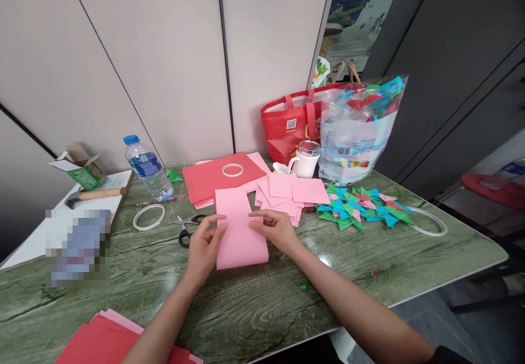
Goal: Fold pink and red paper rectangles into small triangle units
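- Table [246, 315]: green, wood-grained top, bearing all listed below.
- Stack [96, 342], red and pink paper: near edge, partly under the left forearm.
- Scrap [302, 287], green: right of centre, near the right forearm.
- Sheet [240, 232], pink: centre of table, doubled over, with a rounded bend at its near end.
- Hands, two, set apart: left hand [206, 242] closed by thumb and fingers on the sheet's left edge; right hand [279, 230] likewise on its right side.
- Blurred item [80, 249]: far left, not identifiable.
- Scissors [186, 224], black-handled: just beside the left hand.
- Ring [147, 228], white: left of the scissors.
- Pink squares [283, 202], loose pile: beyond the right hand.
- Folded triangles [356, 208], blue, green, red and pink: heap at right; second white ring [430, 234] beside it.
- Hammer [98, 193], wooden handle: on white board [24, 246], left.
- Red paper [209, 180]: beyond the sheet, third white ring [232, 175] on top.
- Bottle [148, 172], blue cap: upright.
- Mug [305, 165], white, lidded.
- Box [86, 172], green and white, flaps open.
- Clear bag [356, 145], filled with coloured folded pieces.
- Red bag [283, 134]: behind the mug.
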The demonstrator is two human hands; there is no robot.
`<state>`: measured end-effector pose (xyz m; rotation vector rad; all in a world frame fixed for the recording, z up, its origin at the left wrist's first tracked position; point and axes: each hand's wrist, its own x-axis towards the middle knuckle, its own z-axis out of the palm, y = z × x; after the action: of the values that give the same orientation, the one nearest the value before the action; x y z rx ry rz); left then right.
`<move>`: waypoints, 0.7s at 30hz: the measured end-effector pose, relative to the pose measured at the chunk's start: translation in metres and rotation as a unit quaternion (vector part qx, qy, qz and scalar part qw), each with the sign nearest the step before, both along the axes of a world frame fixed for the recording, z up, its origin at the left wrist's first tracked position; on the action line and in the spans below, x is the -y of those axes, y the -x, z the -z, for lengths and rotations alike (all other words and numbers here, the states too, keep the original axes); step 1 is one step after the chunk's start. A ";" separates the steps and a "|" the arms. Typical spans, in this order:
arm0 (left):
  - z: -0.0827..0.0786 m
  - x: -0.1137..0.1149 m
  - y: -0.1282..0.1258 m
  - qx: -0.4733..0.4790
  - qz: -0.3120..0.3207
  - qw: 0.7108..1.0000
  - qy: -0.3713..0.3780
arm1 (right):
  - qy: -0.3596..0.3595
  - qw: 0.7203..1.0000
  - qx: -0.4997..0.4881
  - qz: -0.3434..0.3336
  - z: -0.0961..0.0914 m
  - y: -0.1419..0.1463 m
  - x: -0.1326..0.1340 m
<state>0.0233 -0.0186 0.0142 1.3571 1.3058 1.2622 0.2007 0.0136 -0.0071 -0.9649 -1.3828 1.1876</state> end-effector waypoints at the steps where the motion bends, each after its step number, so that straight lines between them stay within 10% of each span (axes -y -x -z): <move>1: 0.000 0.000 0.000 0.001 0.001 1.000 0.000 | -0.001 1.000 0.001 0.000 0.000 0.000 0.000; 21: 0.000 -0.002 0.001 0.032 0.064 0.996 0.053 | 0.052 0.996 0.027 -0.061 0.001 -0.002 -0.001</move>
<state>0.0222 -0.0162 0.0146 1.2945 1.2045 1.1239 0.2022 0.0142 -0.0083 -1.0028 -1.4525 1.3446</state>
